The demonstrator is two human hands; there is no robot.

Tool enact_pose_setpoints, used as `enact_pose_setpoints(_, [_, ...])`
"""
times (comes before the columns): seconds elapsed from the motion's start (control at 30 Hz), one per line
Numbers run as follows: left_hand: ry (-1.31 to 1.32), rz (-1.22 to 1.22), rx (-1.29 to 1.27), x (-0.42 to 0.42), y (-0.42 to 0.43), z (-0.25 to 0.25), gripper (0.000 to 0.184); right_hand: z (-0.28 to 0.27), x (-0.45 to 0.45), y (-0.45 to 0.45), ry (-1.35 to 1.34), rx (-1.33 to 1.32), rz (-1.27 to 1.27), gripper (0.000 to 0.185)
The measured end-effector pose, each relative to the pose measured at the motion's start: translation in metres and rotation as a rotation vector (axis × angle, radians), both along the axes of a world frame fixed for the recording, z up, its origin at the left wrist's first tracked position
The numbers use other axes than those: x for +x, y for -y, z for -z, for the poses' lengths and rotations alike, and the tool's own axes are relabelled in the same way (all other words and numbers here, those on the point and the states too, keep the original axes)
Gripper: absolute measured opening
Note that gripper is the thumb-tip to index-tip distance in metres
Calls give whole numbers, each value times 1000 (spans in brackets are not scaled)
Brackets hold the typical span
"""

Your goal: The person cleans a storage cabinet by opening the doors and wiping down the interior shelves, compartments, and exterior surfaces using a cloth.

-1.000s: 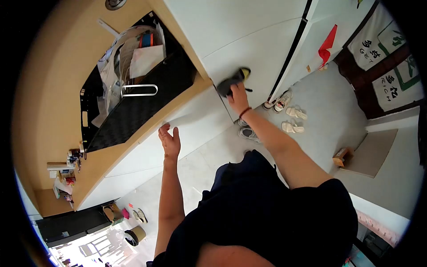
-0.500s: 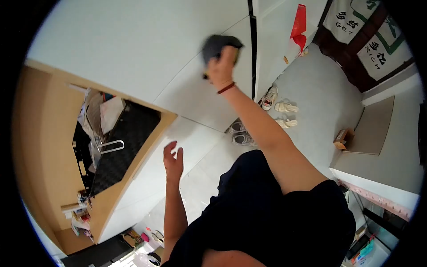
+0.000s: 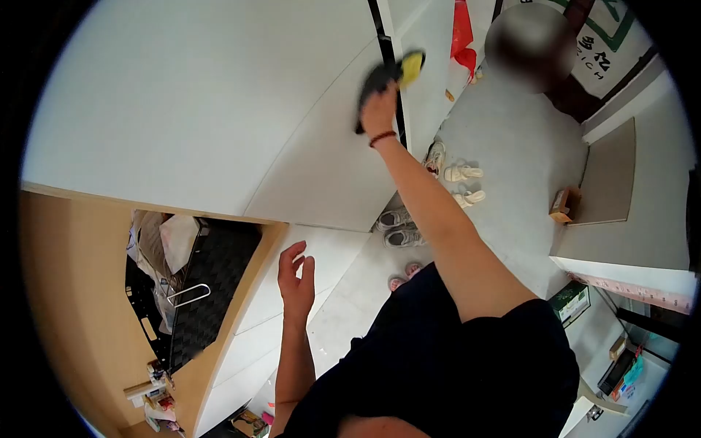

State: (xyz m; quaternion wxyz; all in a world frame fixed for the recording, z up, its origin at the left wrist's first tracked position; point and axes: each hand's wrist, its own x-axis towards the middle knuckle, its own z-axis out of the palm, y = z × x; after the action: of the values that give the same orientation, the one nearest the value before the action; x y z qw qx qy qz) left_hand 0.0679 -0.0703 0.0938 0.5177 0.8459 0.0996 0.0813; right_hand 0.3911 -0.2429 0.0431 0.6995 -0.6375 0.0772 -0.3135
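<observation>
Dark clothing [image 3: 453, 358]: nearest, around 5 o'clock.
Left hand [image 3: 296, 281]: at 7 o'clock, fingers loosely curled, thumb apart, nothing in its hold; white drawer fronts [image 3: 252, 336] lie behind it.
Right hand [image 3: 378, 109]: just past 12 o'clock, bracelet [image 3: 382, 138] at the wrist, fingers closed around a dark-and-yellow object [image 3: 378, 77].
Dark-and-yellow object: at 12 to 1 o'clock, blurred, in front of white cabinet panels [image 3: 182, 109], its yellow end just beyond a black strip [image 3: 383, 33]; contact with the surface cannot be told.
Black basket [image 3: 223, 259]: at 8 o'clock, filled, on a wooden shelf [image 3: 66, 292].
Grey shoes [image 3: 401, 237]: at 3 o'clock, on the floor.
Cream sandals [image 3: 462, 173]: farther, at 2 o'clock.
Lettered cloth [image 3: 621, 66]: farthest, also toward 2 o'clock.
</observation>
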Motion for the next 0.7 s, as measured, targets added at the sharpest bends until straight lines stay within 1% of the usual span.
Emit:
enact_pose_setpoints(0.03, [-2,8,-26,-2,0,5,30,36,-5,11,-176,-48,-55,44])
enact_pose_setpoints(0.07, [1,17,-50,-1,0,9,30,91,-5,18,-351,-147,-172,49])
enact_pose_setpoints(0.1, [-3,32,-67,-2,3,12,29,111,-23,17,-565,-172,-297,52])
enact_pose_setpoints(0.13, [-15,49,-57,-2,7,10,29,127,-33,13,-747,-258,-394,49])
enact_pose_setpoints(0.17, [-30,66,-47,-2,9,6,28,143,-36,8,-826,-366,-448,43])
enact_pose_setpoints(0.23, [-28,83,-26,-5,8,2,29,96,-57,18,-679,-609,-499,36])
enact_pose_setpoints(0.27, [-20,88,-11,-3,5,-1,29,68,-65,22,-560,-702,-481,35])
enact_pose_setpoints(0.3, [11,89,3,4,4,-5,29,38,-69,24,-418,-801,-456,35])
enact_pose_setpoints(0.33, [63,104,38,7,1,-4,29,6,-70,27,-283,-1049,-369,32])
enact_pose_setpoints(0.37, [111,115,45,14,-2,-4,28,-34,-75,31,-26,-1166,-328,29])
enact_pose_setpoints(0.4, [157,100,15,20,0,-12,28,-64,-79,32,159,-1187,-331,25])
enact_pose_setpoints(0.43, [186,84,-19,23,4,-23,29,-95,-86,28,455,-1064,-253,23])
enact_pose_setpoints(0.47, [270,82,9,30,7,-38,29,-131,-94,22,627,-1075,-214,23])
enact_pose_setpoints(0.5, [347,81,42,36,11,-56,29,-156,-96,19,642,-1157,-321,23])
enact_pose_setpoints(0.57, [505,80,146,43,15,-91,28,-198,-92,-9,896,-1115,-298,26])
enact_pose_setpoints(0.67, [754,70,345,59,22,-151,27,-248,-59,-34,1248,-1065,-213,27])
enact_pose_setpoints(0.7, [808,45,406,64,26,-169,27,-272,-49,-32,1156,-1122,-160,29])
